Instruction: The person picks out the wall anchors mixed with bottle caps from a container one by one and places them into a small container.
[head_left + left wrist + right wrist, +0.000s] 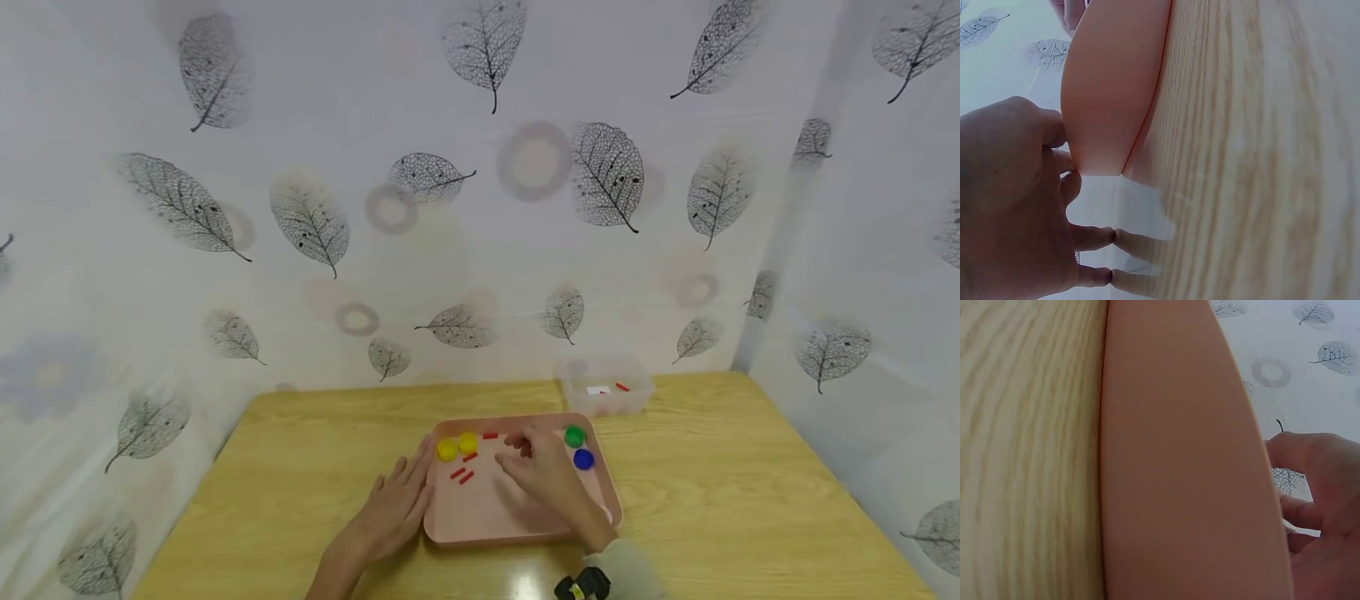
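Observation:
A pink tray lies on the table. My left hand rests along its left rim with the fingers straight; in the left wrist view the thumb side of the hand is against the tray wall. Over the middle of the tray is my right hand, its fingers loosely bent and the thumb apart from them, with nothing visible between. Left of it lie several short red sticks, one red stick close by its fingertips. In the right wrist view the tray wall hides the right fingertips.
Two yellow round caps sit in the tray's far left corner. A green cap and a blue cap are at its right side. Behind the tray stands a clear plastic box with red pieces inside. A leaf-print curtain borders the wooden table.

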### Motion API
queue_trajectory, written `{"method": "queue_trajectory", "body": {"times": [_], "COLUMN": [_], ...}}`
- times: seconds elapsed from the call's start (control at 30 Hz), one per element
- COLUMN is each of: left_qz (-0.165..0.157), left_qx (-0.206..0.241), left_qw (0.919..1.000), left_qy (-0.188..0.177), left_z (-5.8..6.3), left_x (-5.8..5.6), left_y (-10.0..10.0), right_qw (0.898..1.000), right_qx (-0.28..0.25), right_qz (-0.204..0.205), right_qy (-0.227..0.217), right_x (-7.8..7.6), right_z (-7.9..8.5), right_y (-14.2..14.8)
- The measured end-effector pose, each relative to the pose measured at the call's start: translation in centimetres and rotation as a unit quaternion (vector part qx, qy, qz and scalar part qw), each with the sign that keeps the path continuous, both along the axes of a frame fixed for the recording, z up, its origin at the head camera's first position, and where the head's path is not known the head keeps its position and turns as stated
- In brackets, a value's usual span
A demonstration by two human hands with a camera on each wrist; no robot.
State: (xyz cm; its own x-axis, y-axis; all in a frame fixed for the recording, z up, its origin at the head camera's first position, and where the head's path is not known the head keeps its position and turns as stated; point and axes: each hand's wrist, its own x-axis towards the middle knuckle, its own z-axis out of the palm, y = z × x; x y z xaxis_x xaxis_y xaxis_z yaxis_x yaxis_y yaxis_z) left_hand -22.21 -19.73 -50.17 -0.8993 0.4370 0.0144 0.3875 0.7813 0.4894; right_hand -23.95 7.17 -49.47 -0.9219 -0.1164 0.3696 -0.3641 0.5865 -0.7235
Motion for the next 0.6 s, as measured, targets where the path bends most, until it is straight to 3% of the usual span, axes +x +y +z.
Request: {"method": "queue_trajectory", "body": {"times": [0.6], "left_qz": [0.001], "left_qx": [-0.002], "left_qw": [0.9999], "left_qy": [0.014], "left_z": [0.0], "left_x": [-0.1], "left_y": [-0.1], "right_qw": [0.998], "right_qx": [0.013], "right_qz": [0.03], "right_qy": [-0.045], "right_x": [0.0], "right_z": [-1.8], "right_y": [-4.1]}}
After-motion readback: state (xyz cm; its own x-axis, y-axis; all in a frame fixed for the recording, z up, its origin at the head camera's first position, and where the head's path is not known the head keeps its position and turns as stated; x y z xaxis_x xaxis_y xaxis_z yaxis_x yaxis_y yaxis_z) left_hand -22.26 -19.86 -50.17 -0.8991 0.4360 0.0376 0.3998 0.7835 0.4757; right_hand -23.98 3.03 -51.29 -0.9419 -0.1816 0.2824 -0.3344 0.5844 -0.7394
